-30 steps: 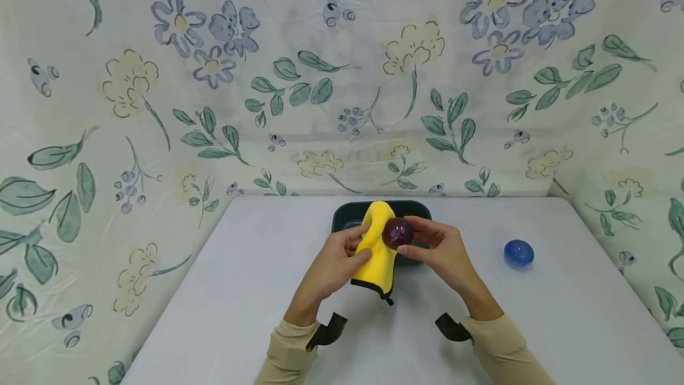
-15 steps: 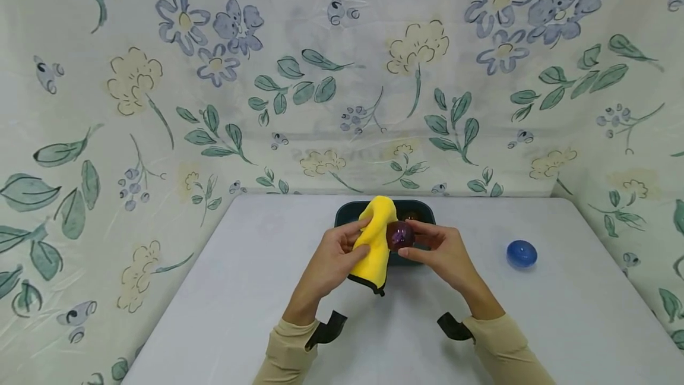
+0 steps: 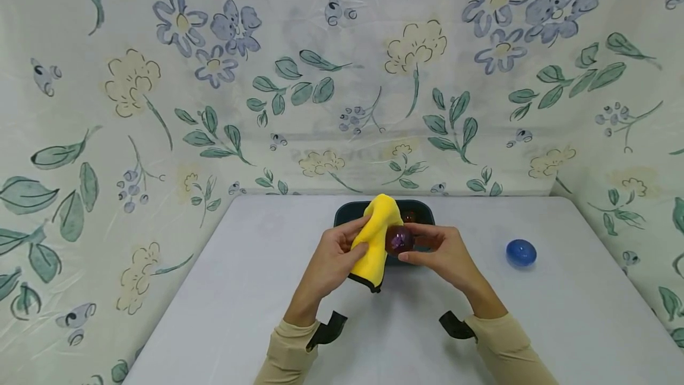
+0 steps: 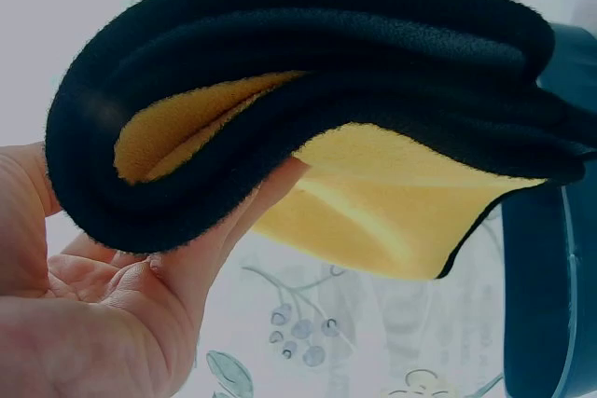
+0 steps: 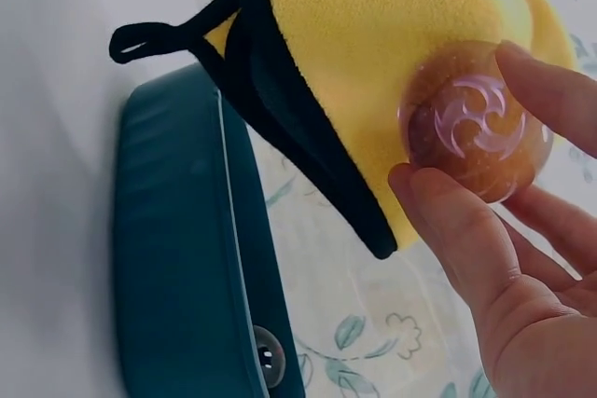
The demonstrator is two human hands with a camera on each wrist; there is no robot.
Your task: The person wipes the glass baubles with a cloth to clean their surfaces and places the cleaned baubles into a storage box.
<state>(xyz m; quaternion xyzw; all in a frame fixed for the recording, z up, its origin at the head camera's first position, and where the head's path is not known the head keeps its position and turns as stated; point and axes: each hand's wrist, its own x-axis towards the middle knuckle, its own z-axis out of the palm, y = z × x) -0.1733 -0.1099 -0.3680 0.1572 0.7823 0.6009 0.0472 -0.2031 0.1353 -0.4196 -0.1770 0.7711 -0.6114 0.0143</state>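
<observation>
My left hand (image 3: 338,255) grips a folded yellow cloth (image 3: 378,227) with black edging; in the right wrist view a black hanging loop shows at its corner. Between the thumb and fingertips of my right hand (image 3: 442,248) is a clear purple ball (image 3: 399,240), pinched against the cloth's right side. A pale swirl mark shows inside the ball (image 5: 476,123) in the right wrist view. Both hands are held up in front of a dark teal tub (image 3: 347,212), which the cloth and ball partly cover. The left wrist view shows the cloth's layered black edge (image 4: 308,25) over the palm.
Inside the tub's right part lies a reddish-brown ball (image 3: 409,217); a clear ball (image 5: 270,357) shows past its rim in the right wrist view. A blue ball (image 3: 521,253) rests on the white table (image 3: 256,290) at right. A floral curtain (image 3: 352,76) hangs behind.
The cloth's upper end has shifted up and bends rightward, its lower edge drawn left. The purple ball has slid slightly down along it. The ball in the tub has come into sight.
</observation>
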